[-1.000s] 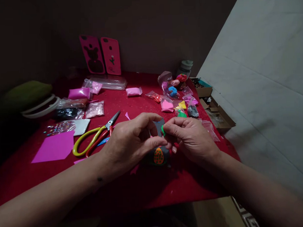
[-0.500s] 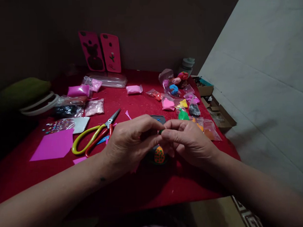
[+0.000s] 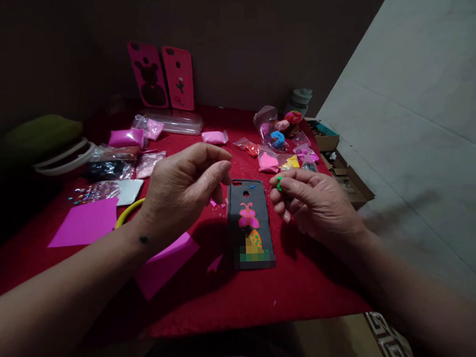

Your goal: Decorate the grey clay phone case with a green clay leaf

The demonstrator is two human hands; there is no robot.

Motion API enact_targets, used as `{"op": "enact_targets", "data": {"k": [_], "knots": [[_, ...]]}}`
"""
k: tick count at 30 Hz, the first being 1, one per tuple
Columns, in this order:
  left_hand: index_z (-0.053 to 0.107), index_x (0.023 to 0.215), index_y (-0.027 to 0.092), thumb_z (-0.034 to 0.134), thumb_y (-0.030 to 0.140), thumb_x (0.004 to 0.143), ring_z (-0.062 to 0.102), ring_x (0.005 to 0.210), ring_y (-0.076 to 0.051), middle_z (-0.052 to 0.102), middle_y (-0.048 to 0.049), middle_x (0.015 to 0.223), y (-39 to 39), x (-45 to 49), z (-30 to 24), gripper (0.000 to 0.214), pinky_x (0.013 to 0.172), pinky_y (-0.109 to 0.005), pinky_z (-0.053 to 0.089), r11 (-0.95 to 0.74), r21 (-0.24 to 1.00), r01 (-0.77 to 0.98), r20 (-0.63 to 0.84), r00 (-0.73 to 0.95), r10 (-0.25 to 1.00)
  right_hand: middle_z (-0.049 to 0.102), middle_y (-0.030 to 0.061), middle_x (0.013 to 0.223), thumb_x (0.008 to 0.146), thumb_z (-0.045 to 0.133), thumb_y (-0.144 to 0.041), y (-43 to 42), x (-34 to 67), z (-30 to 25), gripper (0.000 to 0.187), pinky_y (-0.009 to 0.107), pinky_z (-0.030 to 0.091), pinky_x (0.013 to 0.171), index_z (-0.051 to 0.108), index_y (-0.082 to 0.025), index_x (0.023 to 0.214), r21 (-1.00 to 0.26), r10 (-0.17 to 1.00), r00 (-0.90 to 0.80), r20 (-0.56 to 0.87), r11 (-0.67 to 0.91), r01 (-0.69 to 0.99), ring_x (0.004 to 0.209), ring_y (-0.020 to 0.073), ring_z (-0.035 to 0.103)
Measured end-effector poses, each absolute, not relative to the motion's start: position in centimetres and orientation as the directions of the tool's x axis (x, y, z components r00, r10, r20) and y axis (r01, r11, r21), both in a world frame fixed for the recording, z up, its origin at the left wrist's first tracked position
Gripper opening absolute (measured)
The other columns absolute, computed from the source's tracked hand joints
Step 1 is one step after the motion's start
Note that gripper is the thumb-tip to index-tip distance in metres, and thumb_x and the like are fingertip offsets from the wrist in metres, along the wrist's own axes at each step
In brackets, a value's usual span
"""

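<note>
My right hand (image 3: pixel 314 199) pinches a small lump of green clay (image 3: pixel 279 184) between thumb and forefinger, above the table to the right of the phone case. My left hand (image 3: pixel 187 183) hangs to the left of the case, thumb and forefinger pressed together; whatever may be between them is too small or hidden to make out. Between both hands a dark grey phone case (image 3: pixel 236 220) lies flat on the red cloth. It carries a pink and orange butterfly (image 3: pixel 247 216), a blue star shape near the top and an orange shape with green dots lower down. Its bottom end is pixelated.
Pink sheets (image 3: pixel 85 223) and yellow-handled scissors (image 3: pixel 130 211), mostly covered by my left arm, lie at left. Bags of coloured clay (image 3: pixel 268 161) sit at back right. Two decorated pink cases (image 3: pixel 179 79) lean on the wall. Cardboard boxes (image 3: pixel 353 182) stand beyond the right edge.
My hands were together over the case and have moved apart, left hand up and leftward, right hand rightward with the green clay. The case and its butterfly now show.
</note>
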State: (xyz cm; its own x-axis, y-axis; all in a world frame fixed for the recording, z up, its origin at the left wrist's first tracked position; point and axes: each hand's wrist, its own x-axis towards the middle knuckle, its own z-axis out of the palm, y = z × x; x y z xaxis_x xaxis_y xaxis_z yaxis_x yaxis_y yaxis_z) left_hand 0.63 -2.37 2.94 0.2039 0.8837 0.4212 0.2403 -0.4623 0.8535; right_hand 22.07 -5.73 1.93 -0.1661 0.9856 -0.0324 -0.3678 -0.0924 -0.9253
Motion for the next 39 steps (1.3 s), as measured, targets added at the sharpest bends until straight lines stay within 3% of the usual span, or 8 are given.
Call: {"op": "enact_targets", "data": {"k": [7,12,17,22,27,34,39], "knots": [[0.067,0.093,0.023,0.059,0.021,0.090,0.059,0.051,-0.010,0.067,0.0024,0.071,-2.1,0.4,2.8,0.009,0.048,-0.025,0.047,-0.472,0.827,0.306,0.434,0.187,0.881,0.074,0.0002,0.064,0.073,0.087,-0.021,-5.4,22.2,1.5,0.018,0.014,0.049,0.045,0.080,-0.020,0.089,-0.909,0.990,-0.126,-0.059,-0.106,-0.402,0.051,0.0082,0.066],[0.066,0.092,0.021,0.058,0.021,0.090,0.059,0.050,-0.009,0.066,0.0030,0.070,-2.0,0.3,2.8,0.009,0.047,-0.023,0.047,-0.472,0.826,0.310,0.434,0.185,0.882,0.073,0.0013,0.065,0.073,0.088,-0.028,-5.5,22.1,1.4,0.021,0.013,0.050,0.046,0.079,-0.015,0.086,-0.894,0.986,-0.145,-0.084,-0.139,-0.426,0.053,0.0077,0.066],[0.066,0.095,0.019,0.057,0.023,0.091,0.061,0.050,-0.010,0.068,0.0020,0.070,-2.1,0.5,2.8,0.011,0.048,-0.022,0.050,-0.465,0.820,0.333,0.420,0.200,0.885,0.075,0.0012,0.067,0.070,0.089,-0.017,-5.6,21.9,1.3,0.019,0.015,0.053,0.046,0.078,-0.017,0.085,-0.903,0.979,-0.181,-0.091,-0.158,-0.399,0.052,0.0100,0.069],[0.068,0.096,0.016,0.057,0.022,0.091,0.060,0.049,-0.009,0.067,0.0023,0.068,-2.0,0.3,2.3,0.013,0.048,-0.020,0.048,-0.529,0.770,0.356,0.470,0.244,0.848,0.077,0.0034,0.066,0.068,0.091,-0.022,-5.7,21.7,0.8,0.019,0.019,0.056,0.045,0.074,-0.016,0.077,-0.889,0.970,-0.220,-0.102,-0.188,-0.418,0.052,0.0145,0.072],[0.068,0.095,0.017,0.060,0.023,0.090,0.061,0.051,-0.009,0.068,0.0025,0.067,-2.1,0.4,2.2,0.011,0.050,-0.021,0.047,-0.536,0.764,0.358,0.467,0.266,0.843,0.075,0.0014,0.064,0.069,0.091,-0.026,-5.7,22.0,1.0,0.024,0.019,0.054,0.040,0.071,-0.017,0.077,-0.874,0.953,-0.280,-0.118,-0.234,-0.426,0.049,0.0148,0.070],[0.067,0.093,0.018,0.059,0.025,0.090,0.060,0.050,-0.011,0.067,0.0011,0.067,-2.3,0.5,2.6,0.011,0.049,-0.024,0.047,-0.497,0.803,0.330,0.433,0.251,0.866,0.078,0.0008,0.071,0.076,0.088,-0.031,-5.7,22.0,1.5,0.025,0.019,0.056,0.048,0.073,-0.020,0.093,-0.867,0.957,-0.283,-0.062,-0.192,-0.461,0.056,0.0138,0.073],[0.067,0.094,0.017,0.059,0.023,0.091,0.059,0.050,-0.009,0.068,0.0013,0.068,-2.2,0.5,2.3,0.011,0.049,-0.021,0.047,-0.494,0.810,0.314,0.422,0.273,0.865,0.076,0.0011,0.065,0.078,0.086,-0.035,-5.7,22.0,1.0,0.023,0.020,0.054,0.040,0.073,-0.019,0.087,-0.844,0.942,-0.326,-0.075,-0.234,-0.482,0.049,0.0145,0.070]]}}
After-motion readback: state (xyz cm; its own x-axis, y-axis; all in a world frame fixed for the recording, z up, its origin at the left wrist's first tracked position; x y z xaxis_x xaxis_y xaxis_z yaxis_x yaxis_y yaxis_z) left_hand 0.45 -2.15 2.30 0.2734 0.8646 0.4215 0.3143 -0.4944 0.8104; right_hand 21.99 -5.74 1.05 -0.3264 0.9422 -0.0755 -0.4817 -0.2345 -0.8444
